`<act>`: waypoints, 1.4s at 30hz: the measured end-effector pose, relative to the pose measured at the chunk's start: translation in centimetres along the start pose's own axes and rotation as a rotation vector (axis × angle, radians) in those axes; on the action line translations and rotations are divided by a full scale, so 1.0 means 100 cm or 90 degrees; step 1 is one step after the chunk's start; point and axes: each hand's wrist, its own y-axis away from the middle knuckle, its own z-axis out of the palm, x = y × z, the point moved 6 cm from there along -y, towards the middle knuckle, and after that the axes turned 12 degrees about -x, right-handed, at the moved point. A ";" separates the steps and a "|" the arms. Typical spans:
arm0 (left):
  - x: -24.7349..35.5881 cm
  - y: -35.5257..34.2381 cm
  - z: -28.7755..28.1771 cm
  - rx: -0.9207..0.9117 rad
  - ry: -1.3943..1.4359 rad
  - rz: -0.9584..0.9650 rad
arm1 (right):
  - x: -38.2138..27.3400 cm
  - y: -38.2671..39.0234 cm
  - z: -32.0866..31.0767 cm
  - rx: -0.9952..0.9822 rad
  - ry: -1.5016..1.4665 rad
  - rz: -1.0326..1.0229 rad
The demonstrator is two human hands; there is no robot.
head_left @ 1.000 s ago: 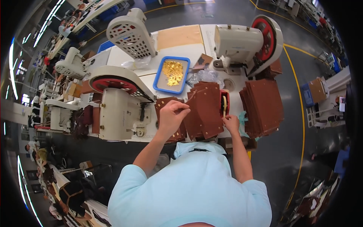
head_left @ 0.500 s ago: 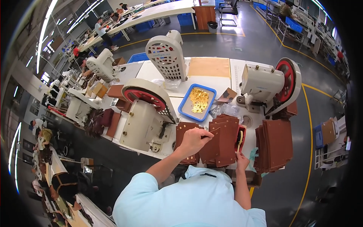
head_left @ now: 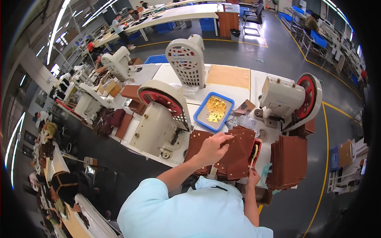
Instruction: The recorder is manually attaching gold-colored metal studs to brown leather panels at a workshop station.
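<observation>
My left hand [head_left: 214,149] is closed in a pinch at the top edge of a brown leather panel [head_left: 234,154], which lies at a slant over a stack of similar panels [head_left: 243,166]. Another brown stack [head_left: 194,144] sits partly hidden behind this hand. My right hand [head_left: 253,178] grips the lower end of a slim pale-handled tool [head_left: 252,159], perhaps a brush. The tool's upper part leans in a narrow red container [head_left: 258,146] beside the middle stack. Small light squares dot some panels.
A blue-rimmed tray [head_left: 197,112] of gold metal pieces [head_left: 217,109] stands beyond the stacks, beside crumpled clear plastic [head_left: 243,122]. Cream machines with red wheels flank the white table, one left [head_left: 152,129] and one right [head_left: 281,97]. A tall brown stack [head_left: 289,162] is at right.
The view has shifted, so the table sits further right and lower. My left hand has moved slightly toward the middle stack with the panel; my right hand keeps its grip on the tool.
</observation>
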 end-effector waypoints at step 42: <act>0.032 0.019 0.018 -0.102 0.144 -0.020 | -0.244 0.128 0.153 -0.335 0.027 -0.177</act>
